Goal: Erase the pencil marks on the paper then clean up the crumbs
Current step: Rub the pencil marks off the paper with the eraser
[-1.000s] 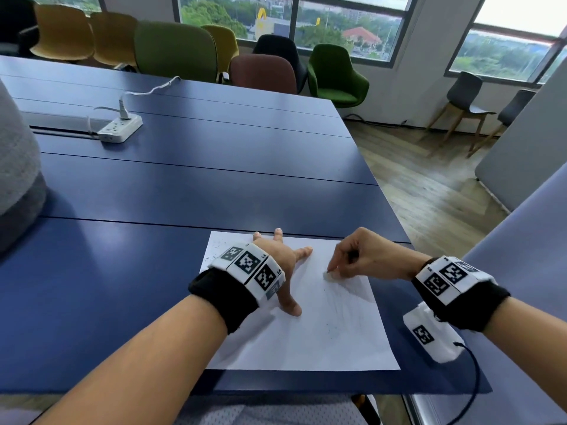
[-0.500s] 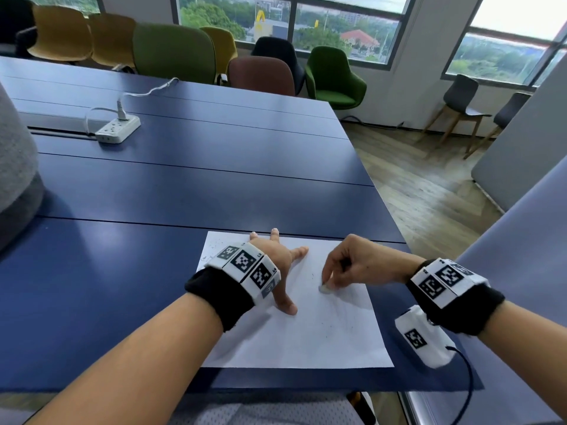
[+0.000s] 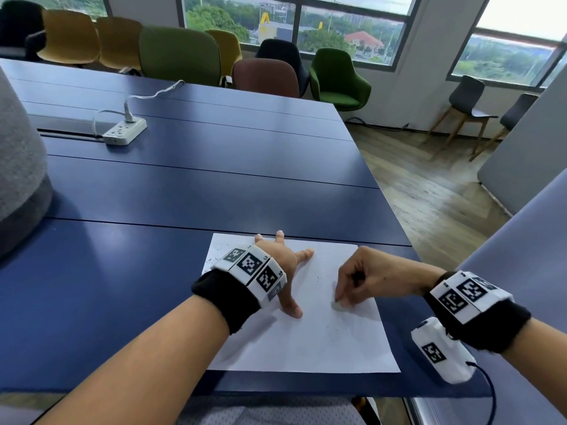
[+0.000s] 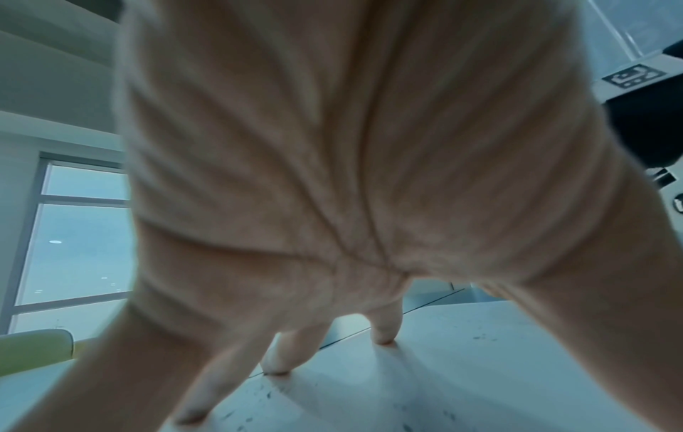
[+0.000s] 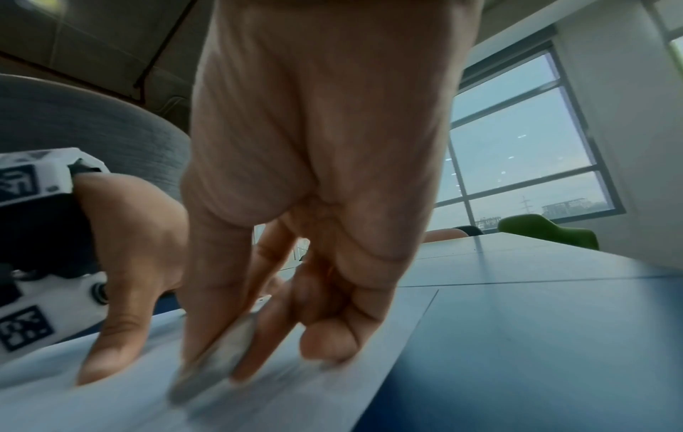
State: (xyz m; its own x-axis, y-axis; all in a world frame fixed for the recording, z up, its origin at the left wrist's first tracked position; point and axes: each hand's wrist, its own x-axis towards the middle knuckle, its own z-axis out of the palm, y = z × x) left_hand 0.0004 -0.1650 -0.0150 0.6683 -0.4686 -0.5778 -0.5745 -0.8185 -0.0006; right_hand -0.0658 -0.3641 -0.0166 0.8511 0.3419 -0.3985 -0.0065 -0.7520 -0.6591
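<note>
We see the paper (image 3: 306,338) lying flat on the blue tabletop (image 3: 184,194), near its front edge. Our left hand (image 3: 283,265) rests on the left part of the sheet with the fingers straight and spread, so it only presses and grips nothing. Our right hand (image 3: 362,279) is curled, and its fingertips (image 5: 207,347) pinch a small pale eraser (image 5: 218,359) whose lower end touches the sheet on the right side. This end is blurred in the right wrist view.

We judge that the paper is very light and thin. It will slide or wrinkle easily under the rubbing, so it needs a flat hand beside the rubbed place. The eraser seems small and a little soft; we think it is best held low, close to the working end, so it does not bend or slip out.

Faint pencil marks (image 3: 352,326) show below the eraser, and dark crumbs (image 3: 219,250) lie at the far left corner of the sheet. We think the erasing is not finished and the cleaning is not yet begun.

We see no container here. A white power strip (image 3: 124,131) lies far away on the tabletop.
</note>
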